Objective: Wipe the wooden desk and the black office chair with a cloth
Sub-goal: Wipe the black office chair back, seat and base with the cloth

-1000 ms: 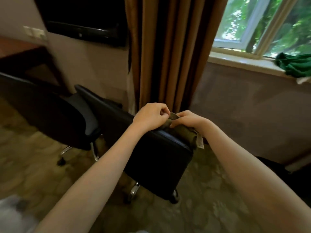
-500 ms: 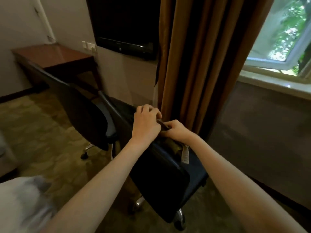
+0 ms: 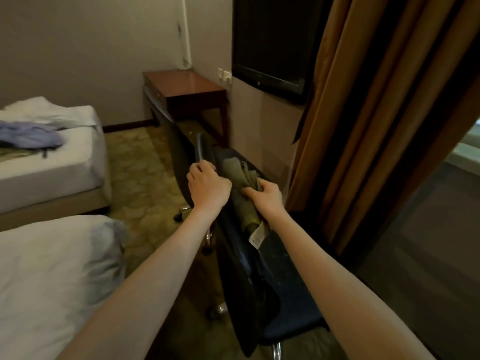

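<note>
L hand point(image 3: 207, 188) grips top edge of chair point(image 3: 249, 276). R hand point(image 3: 267, 200) holds bunched cloth point(image 3: 237, 172) on chair back, just beside L. The table point(image 3: 187, 85) is well beyond both hands, untouched. Risk: chair on wheels point(image 3: 277, 352) may roll under a hard push, and loose cloth could slip off.
</note>
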`<state>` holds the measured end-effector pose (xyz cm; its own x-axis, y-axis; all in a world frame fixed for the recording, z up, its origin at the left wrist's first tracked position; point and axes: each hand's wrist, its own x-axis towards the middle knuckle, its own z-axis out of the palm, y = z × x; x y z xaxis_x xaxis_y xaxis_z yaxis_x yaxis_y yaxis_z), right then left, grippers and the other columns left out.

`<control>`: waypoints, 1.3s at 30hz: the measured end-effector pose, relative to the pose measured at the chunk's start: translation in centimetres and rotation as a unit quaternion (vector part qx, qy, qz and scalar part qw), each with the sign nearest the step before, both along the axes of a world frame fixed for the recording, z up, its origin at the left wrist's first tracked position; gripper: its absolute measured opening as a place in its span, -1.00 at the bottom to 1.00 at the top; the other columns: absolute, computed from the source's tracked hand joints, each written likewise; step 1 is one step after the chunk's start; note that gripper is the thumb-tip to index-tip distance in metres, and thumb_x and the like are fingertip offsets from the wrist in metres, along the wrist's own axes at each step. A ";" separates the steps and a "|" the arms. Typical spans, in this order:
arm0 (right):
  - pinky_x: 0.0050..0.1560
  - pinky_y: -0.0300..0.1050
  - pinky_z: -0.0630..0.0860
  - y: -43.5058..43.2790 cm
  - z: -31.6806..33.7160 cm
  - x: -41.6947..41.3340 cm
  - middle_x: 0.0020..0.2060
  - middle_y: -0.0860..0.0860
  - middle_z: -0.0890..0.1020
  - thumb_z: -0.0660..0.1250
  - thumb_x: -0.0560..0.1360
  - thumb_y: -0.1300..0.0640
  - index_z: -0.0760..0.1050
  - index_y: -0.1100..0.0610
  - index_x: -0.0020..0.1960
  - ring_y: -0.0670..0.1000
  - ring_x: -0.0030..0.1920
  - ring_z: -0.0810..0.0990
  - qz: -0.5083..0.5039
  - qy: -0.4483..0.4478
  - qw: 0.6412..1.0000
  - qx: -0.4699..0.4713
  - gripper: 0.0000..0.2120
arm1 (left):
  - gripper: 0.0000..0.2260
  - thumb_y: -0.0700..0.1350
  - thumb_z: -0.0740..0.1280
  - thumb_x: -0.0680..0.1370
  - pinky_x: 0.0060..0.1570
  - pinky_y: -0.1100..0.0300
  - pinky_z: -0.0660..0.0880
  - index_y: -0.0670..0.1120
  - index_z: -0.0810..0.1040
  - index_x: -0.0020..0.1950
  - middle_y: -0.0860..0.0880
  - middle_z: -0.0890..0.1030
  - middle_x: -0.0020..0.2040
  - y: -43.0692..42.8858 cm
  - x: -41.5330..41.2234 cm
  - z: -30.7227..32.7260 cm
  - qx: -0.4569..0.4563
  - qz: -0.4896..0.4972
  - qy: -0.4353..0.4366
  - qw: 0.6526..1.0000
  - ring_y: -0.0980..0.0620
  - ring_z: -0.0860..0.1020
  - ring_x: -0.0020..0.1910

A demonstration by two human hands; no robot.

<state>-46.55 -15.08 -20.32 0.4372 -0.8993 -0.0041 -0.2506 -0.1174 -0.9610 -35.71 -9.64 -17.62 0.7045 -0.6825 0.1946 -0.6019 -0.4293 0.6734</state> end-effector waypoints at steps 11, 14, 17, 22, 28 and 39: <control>-0.05 0.05 0.58 -5.7 -4.3 6.1 -0.02 0.07 0.62 0.27 0.51 0.16 0.54 0.13 0.12 0.10 -0.01 0.60 -0.011 0.220 0.966 -0.131 -0.79 | -0.74 -0.33 0.20 0.43 0.22 0.04 0.35 -0.13 0.33 0.08 -0.09 0.37 0.14 -0.3 0.3 -0.1 -0.012 -0.009 0.012 1.000 -0.06 0.35 0.14; -0.04 0.01 0.57 -6.8 -7.8 5.1 -0.07 0.09 0.59 0.22 0.52 0.20 0.50 0.13 0.04 0.12 -0.01 0.60 -0.007 0.297 0.952 -0.074 -0.86 | -0.75 -0.33 0.20 0.46 0.17 0.10 0.38 -0.12 0.34 0.10 -0.06 0.38 0.12 -0.1 0.4 -0.3 -0.024 0.003 0.015 1.000 0.00 0.37 0.09; 0.00 0.03 0.57 -7.6 -8.9 4.2 -0.09 0.06 0.59 0.25 0.51 0.19 0.50 0.14 -0.06 0.12 -0.02 0.60 0.000 0.267 0.964 -0.007 -0.93 | -0.76 -0.34 0.20 0.47 0.05 0.14 0.41 -0.11 0.33 0.08 -0.04 0.38 0.10 -0.4 0.9 -0.3 -0.045 0.016 0.035 0.998 0.02 0.38 0.04; 0.05 -0.04 0.48 -9.4 -2.0 5.6 -0.02 0.12 0.63 0.27 0.51 0.15 0.59 0.12 0.02 0.15 0.06 0.56 0.002 0.083 0.996 -0.035 -0.85 | -0.76 -0.36 0.18 0.46 -0.21 0.27 0.28 -0.09 0.28 0.04 -0.05 0.36 0.03 -1.0 1.3 -0.6 -0.055 0.016 0.043 0.997 0.00 0.37 -0.01; -0.09 -0.14 0.44 -5.8 2.0 9.3 -0.06 0.03 0.64 0.27 0.48 0.21 0.59 0.10 0.09 0.00 -0.07 0.54 0.097 0.019 0.984 -0.147 -0.78 | -0.76 -0.34 0.18 0.45 -0.19 0.22 0.23 -0.08 0.27 0.03 -0.03 0.35 -0.01 -1.2 1.4 -0.8 -0.042 0.044 0.044 0.997 0.03 0.35 -0.05; 0.19 -0.03 0.40 -8.3 -0.3 8.7 0.27 0.12 0.49 0.21 0.57 0.18 0.42 0.14 0.33 0.15 0.26 0.45 0.075 0.166 0.978 -0.102 -0.67 | -0.77 -0.36 0.18 0.41 -0.35 0.24 0.19 -0.10 0.26 -0.04 0.04 0.31 -0.17 -1.1 0.8 -0.7 -0.039 0.051 0.029 0.998 0.04 0.32 -0.17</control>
<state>-37.87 -23.39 -20.58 0.5688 -0.8224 0.0048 -0.5095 -0.3570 -0.7829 -34.93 -10.75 -18.28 0.7808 -0.5914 0.2017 -0.5172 -0.4306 0.7396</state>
